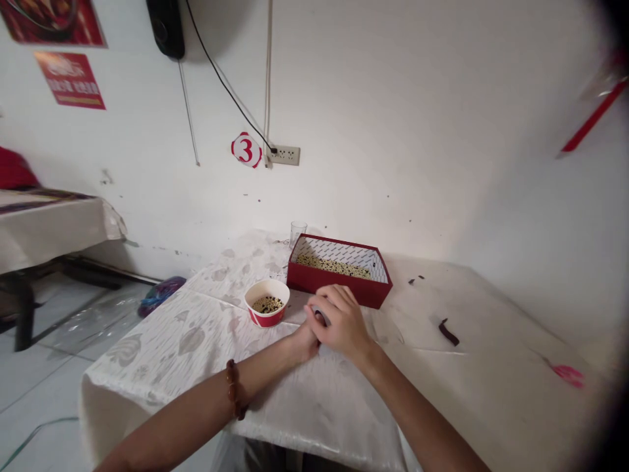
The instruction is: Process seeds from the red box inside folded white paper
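Head view: round red paper bowl [266, 309], rectangular red box [339, 278], glossy tablecloth [196, 341].
Right hand [344, 321]: curled over left hand [303, 341].
Grips: cannot tell.

Head-worn camera looks forward and down over a table [187, 341] to the wall [442, 131] at 12 o'clock, with left hand [303, 343] and right hand [343, 322] close at 6.

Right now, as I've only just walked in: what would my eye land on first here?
The right hand lies over the left hand on the table, with a bead bracelet at the left wrist. Just beyond them sit a red box of pale grains and, to its left, a red-and-white bowl of dark seeds. On the wall behind, a red 3 sign stands out.
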The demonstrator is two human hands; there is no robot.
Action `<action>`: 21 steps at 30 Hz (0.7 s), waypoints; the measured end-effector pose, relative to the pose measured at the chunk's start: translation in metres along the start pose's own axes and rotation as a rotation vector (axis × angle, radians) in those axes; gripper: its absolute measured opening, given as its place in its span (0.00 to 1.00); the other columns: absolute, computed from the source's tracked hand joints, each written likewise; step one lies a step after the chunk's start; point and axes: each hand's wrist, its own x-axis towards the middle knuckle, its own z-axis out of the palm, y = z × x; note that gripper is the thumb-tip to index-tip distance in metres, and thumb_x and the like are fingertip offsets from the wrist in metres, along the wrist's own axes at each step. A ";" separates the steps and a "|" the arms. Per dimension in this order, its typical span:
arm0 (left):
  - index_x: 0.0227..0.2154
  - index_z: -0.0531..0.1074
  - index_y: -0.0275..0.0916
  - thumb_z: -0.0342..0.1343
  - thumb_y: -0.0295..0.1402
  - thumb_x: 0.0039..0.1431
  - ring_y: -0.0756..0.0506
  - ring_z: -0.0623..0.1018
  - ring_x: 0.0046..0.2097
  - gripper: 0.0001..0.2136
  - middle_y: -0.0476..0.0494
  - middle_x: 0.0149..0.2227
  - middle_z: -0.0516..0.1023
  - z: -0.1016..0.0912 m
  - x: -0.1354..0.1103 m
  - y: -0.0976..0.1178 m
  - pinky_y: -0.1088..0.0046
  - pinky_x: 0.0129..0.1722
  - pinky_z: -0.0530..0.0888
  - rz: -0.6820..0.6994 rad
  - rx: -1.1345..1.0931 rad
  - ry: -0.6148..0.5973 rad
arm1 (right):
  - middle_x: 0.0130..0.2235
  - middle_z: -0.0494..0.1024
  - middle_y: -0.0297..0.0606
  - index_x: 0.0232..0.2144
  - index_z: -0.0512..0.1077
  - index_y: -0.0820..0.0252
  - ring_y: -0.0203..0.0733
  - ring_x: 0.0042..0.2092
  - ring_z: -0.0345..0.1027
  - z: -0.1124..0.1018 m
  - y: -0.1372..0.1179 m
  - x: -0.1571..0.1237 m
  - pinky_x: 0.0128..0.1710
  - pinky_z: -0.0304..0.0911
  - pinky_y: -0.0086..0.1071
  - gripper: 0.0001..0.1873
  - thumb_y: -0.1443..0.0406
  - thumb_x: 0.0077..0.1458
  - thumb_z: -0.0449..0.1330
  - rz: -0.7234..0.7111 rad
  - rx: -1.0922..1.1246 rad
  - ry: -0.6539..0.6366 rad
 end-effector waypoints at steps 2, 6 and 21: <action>0.30 0.76 0.43 0.57 0.38 0.64 0.44 0.77 0.42 0.09 0.48 0.31 0.79 -0.003 -0.003 -0.001 0.70 0.43 0.74 0.004 -0.022 0.052 | 0.42 0.79 0.40 0.41 0.79 0.53 0.47 0.47 0.72 0.017 -0.009 0.022 0.52 0.65 0.45 0.06 0.66 0.67 0.61 0.047 0.015 -0.100; 0.29 0.76 0.41 0.58 0.41 0.66 0.45 0.76 0.37 0.12 0.47 0.30 0.79 -0.003 -0.005 0.004 0.71 0.37 0.72 -0.092 -0.018 0.101 | 0.50 0.80 0.40 0.52 0.78 0.54 0.48 0.52 0.72 0.044 -0.012 0.049 0.58 0.62 0.46 0.11 0.64 0.69 0.61 0.090 0.069 -0.241; 0.44 0.81 0.36 0.69 0.40 0.51 0.33 0.84 0.48 0.19 0.36 0.41 0.87 0.014 -0.005 0.017 0.60 0.52 0.77 -0.224 -0.020 -0.068 | 0.45 0.85 0.43 0.44 0.81 0.57 0.45 0.43 0.78 -0.012 0.132 0.063 0.43 0.67 0.33 0.10 0.64 0.63 0.62 0.821 -0.181 -0.355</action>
